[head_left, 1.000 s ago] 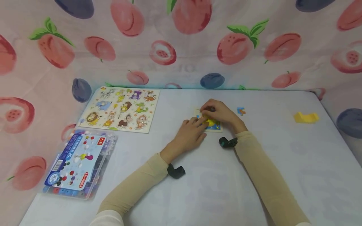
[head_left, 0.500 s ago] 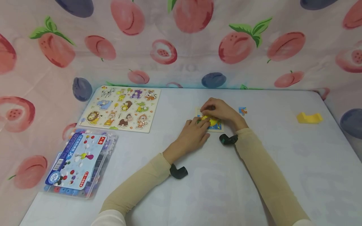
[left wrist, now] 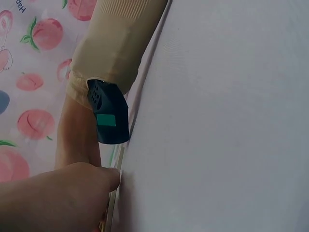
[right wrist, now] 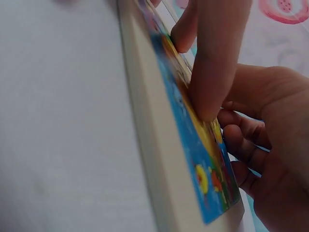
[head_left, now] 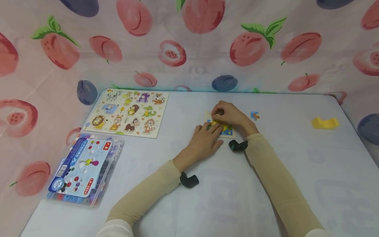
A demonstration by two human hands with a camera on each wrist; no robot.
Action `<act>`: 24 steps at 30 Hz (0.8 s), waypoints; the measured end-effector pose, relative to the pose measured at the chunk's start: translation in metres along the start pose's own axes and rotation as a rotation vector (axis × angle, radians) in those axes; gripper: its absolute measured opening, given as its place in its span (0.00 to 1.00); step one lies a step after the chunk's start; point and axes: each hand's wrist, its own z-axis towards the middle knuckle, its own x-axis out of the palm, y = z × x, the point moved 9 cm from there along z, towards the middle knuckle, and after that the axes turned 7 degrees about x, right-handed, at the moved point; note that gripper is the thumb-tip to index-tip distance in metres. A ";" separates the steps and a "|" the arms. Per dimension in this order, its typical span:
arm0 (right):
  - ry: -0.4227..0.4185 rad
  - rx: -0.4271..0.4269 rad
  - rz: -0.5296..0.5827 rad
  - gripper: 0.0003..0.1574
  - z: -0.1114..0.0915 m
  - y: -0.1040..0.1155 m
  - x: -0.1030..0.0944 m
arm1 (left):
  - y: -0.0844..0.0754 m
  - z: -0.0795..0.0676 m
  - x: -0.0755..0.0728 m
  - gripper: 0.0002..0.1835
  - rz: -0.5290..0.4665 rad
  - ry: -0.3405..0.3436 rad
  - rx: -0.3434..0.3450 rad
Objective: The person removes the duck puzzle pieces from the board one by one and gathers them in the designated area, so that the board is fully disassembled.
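Observation:
A small square jigsaw puzzle [head_left: 227, 131], blue and yellow in a pale wooden tray, lies on the table under both hands. My left hand [head_left: 204, 141] rests its fairly straight fingers on the puzzle's left part; in the right wrist view two of its fingers [right wrist: 212, 82] press down on the picture. My right hand [head_left: 232, 115] reaches over the puzzle's far side, fingers bent, thumb and index tips close together at the upper left. I cannot tell whether those tips pinch a piece. A loose puzzle piece [head_left: 255, 115] lies just right of the right hand.
An animal peg board [head_left: 125, 113] lies at the back left, with a clear plastic case of molecule-model parts [head_left: 81, 171] in front of it. A yellow curved block [head_left: 325, 123] sits far right. Fruit-patterned cloth [head_left: 189, 42] hangs behind the table.
My left hand has slid slightly to the right over the puzzle. The right hand stays at the far side with small finger movements. The view has shifted a little.

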 end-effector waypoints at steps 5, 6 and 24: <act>-0.009 -0.013 0.015 0.06 0.001 -0.002 -0.002 | 0.000 0.002 0.000 0.29 0.017 0.025 -0.028; -0.013 -0.016 0.020 0.06 0.002 -0.003 -0.002 | 0.000 0.002 0.000 0.29 0.021 0.026 -0.032; 0.021 -0.025 0.136 0.07 -0.003 -0.010 -0.003 | -0.011 0.013 0.009 0.29 0.090 0.046 -0.048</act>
